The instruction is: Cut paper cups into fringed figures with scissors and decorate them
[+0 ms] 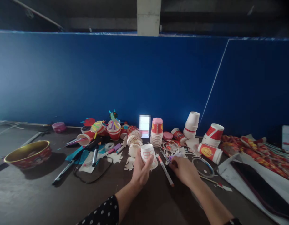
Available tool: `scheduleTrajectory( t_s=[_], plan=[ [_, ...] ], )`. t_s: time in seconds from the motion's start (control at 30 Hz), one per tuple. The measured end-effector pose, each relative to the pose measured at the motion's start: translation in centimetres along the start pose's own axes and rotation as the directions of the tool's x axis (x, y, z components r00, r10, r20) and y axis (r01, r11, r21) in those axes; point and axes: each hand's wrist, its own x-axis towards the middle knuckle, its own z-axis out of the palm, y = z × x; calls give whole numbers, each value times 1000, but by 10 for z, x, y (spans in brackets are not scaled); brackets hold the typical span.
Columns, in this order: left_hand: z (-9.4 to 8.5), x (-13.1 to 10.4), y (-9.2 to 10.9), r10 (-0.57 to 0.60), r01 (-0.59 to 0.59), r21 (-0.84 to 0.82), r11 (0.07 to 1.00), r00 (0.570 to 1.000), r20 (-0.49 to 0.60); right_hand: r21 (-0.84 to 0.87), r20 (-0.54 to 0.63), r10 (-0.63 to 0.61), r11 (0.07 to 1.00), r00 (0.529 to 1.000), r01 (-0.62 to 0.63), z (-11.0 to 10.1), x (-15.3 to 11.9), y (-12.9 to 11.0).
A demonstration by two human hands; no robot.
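Observation:
My left hand [140, 170] is wrapped round a white paper cup [147, 150] with red lines drawn on its side. The cup is upside down, its wider rim facing down and to the right. To the right, my right hand [185, 168] is low over the table, fingers closed on the purple handle of a pair of scissors [167, 157]; the blades point away to the left. Between the two hands lies a red marker [166, 172] with a white barrel.
Behind my hands stand stacked paper cups [157, 136] and a lit phone [144, 126]. Cut paper scraps [115, 157] and pens lie left of centre. A gold-rimmed bowl [29, 156] is at far left. A dark tablet [259, 187] rests on white sheets at right. A blue partition [125, 78] closes the back.

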Motion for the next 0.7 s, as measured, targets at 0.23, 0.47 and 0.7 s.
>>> scheduleTrajectory(
  t_s=[0.23,0.47,0.7],
  plan=[
    [-3,1,-5,-9,9,-13,1000,1000,15,-265,118,40,964,992,-7,-5,-7,-9],
    [-4,0,-4,11,-11,-14,1000,1000,-1,-349,163,70,937,984,-9,-8,-9,-11],
    [-2,2,-6,-76,82,-146,986,996,44,-386,162,69,923,984,-1,-8,-11,-10]
  ],
)
